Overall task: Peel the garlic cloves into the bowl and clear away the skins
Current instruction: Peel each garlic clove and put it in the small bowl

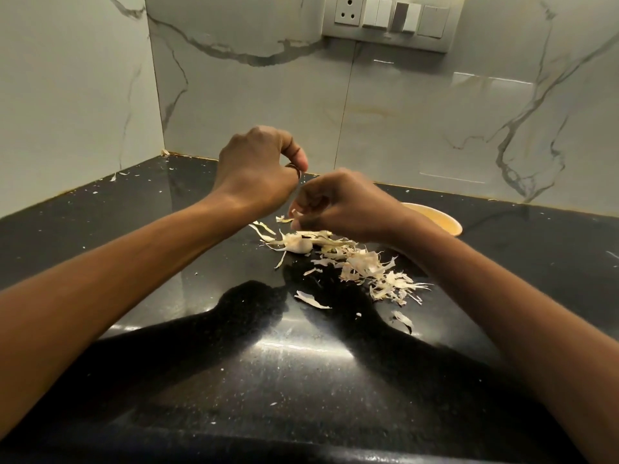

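Note:
My left hand is raised above the black counter with its fingers curled; whatever its fingertips pinch is hidden. My right hand is just right of it and lower, fingers curled round a garlic clove of which only a pale edge shows. Below both hands an unpeeled garlic clove lies among loose skins. A pile of papery garlic skins spreads to the right under my right forearm. A yellowish bowl sits behind my right wrist, mostly hidden; its contents are out of sight.
The glossy black counter fills a corner of white marble-patterned wall tiles. Small skin flakes are scattered by the left wall. A switch and socket panel hangs on the back wall. The counter's front edge runs along the bottom.

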The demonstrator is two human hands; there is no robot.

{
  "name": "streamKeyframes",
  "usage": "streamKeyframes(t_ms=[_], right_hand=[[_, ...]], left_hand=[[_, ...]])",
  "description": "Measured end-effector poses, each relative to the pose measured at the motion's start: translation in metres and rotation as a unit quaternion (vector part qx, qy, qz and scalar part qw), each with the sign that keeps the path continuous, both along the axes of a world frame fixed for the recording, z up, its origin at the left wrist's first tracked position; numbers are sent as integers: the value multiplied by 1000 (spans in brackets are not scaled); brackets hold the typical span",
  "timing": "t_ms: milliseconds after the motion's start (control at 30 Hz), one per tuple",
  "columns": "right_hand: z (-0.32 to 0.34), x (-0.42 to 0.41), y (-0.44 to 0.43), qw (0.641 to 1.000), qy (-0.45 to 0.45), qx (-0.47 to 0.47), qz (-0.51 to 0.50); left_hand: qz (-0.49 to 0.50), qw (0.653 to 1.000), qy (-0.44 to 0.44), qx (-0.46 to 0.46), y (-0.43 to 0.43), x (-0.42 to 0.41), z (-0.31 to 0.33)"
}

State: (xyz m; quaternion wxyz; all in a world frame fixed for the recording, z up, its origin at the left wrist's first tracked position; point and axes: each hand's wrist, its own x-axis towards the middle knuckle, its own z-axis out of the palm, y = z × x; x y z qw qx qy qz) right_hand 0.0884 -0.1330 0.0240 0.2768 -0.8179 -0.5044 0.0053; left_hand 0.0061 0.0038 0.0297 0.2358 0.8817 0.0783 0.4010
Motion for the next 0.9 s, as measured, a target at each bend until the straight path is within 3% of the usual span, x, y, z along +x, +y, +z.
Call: streamKeyframes(t_ms=[233, 433, 633, 767, 900], right_hand=[[7, 0, -35, 987, 145, 72, -20], [-2, 1, -52, 936, 276, 210, -67], [-5, -1, -55, 891, 370, 260, -40], [-5, 4, -58, 880, 381, 279, -46], [-7, 0, -57, 903, 332, 265, -60]], left_hand=[[-71, 997, 7, -17, -6, 3, -6], [-147, 982, 75, -93, -22, 2, -12], [-199, 952, 144, -184, -33, -5, -16], [-210, 952, 130, -179, -34, -3, -17], [-175, 973, 103, -108, -34, -3, -21]])
